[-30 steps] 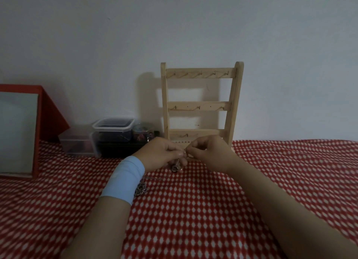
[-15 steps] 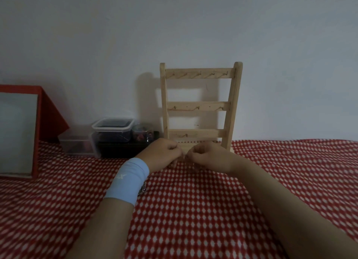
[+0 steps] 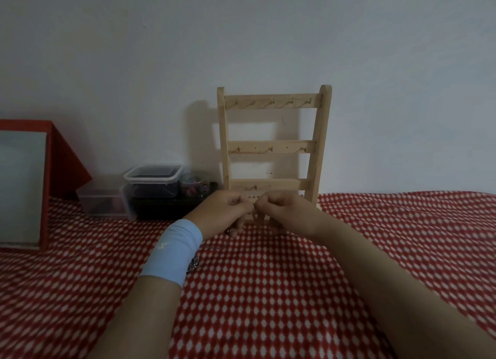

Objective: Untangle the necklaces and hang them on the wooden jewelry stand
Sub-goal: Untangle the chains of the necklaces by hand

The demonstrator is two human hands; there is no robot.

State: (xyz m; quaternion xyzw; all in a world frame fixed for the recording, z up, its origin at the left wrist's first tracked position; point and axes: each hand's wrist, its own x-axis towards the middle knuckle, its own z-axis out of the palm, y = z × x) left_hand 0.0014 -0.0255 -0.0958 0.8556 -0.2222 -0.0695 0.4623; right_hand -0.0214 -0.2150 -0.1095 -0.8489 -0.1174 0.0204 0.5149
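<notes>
Head view: the left hand (image 3: 222,211), in a pale blue wristband (image 3: 171,251), and right hand (image 3: 284,211) are pinching a fine metal necklace (image 3: 255,213), now lowering it to the red-and-white checked cloth (image 3: 268,291) before the bare light wooden ladder-shaped jewelry stand (image 3: 272,103); untangling seemingly continuing.

Left hand (image 3: 222,211) and right hand (image 3: 285,211) side by side, fingers curled in pinches, fingertips almost touching.

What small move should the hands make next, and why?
Probably ease the hands slightly apart to loosen the tangle: the left hand and right hand pinch close together at the necklaces, part lies on the cloth, and the wooden stand shows bare hooks.
</notes>
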